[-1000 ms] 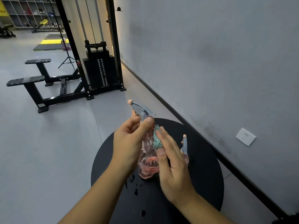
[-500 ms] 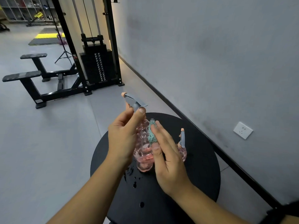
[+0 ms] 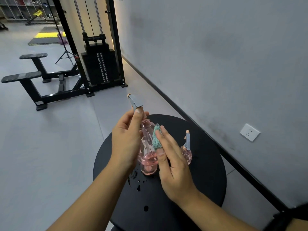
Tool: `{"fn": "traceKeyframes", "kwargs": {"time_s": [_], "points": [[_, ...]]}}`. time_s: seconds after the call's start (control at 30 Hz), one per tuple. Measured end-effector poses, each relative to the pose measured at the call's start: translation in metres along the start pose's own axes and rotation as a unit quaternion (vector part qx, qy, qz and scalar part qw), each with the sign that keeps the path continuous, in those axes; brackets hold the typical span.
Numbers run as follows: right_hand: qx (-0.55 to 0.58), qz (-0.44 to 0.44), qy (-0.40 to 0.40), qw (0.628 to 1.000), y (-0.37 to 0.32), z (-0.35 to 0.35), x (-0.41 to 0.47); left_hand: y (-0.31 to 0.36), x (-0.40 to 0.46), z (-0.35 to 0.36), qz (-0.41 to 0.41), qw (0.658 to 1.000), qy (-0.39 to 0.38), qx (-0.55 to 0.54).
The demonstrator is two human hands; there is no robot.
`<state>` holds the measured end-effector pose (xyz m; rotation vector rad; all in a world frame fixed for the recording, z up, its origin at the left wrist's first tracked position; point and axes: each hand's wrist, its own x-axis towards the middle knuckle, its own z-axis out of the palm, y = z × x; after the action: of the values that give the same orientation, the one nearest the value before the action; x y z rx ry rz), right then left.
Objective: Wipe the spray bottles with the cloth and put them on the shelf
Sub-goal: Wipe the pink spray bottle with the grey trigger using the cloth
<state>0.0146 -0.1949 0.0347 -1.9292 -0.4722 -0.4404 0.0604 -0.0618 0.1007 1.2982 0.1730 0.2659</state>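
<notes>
1. Pink-tinted clear plastic makes up the spray bottle (image 3: pixel 146 147) held above the round black table (image 3: pixel 208 172), tilted, with pink liquid pooled in its lower part and a grey trigger head (image 3: pixel 135 101) on top.
2. Left hand (image 3: pixel 126 139) grips the bottle near its neck — fingers curled round it, thumb lying up against the trigger head.
3. Right hand (image 3: pixel 173 164) presses a teal knitted cloth (image 3: pixel 156 139) against the bottle's side; its fingers are straight and close together, the thumb laid over the cloth's lower edge.
4. A second spray bottle (image 3: pixel 187 149), also pink, stands upright on the table just beyond the right hand.
5. Water drops (image 3: pixel 137 182) spot the tabletop below the held bottle.
6. Beyond — a grey wall with a white socket (image 3: pixel 249 132), and a black weight machine (image 3: pixel 98 64) on the floor.
</notes>
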Motion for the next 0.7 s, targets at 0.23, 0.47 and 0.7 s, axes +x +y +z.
{"fn": "traceKeyframes", "kwargs": {"time_s": [0.23, 0.47, 0.7], "points": [[0.034, -0.017, 0.031, 0.999, -0.009, -0.006, 0.010, -0.002, -0.012, 0.006, 0.005, 0.999, -0.046, 0.014], [0.027, 0.002, 0.008, 1.000, -0.008, -0.005, -0.001, 0.004, -0.003, 0.001, 0.003, 0.999, -0.026, -0.040], [0.044, 0.003, 0.017, 0.999, -0.012, -0.010, 0.009, -0.002, -0.007, 0.001, -0.017, 0.997, -0.050, -0.063]]}}
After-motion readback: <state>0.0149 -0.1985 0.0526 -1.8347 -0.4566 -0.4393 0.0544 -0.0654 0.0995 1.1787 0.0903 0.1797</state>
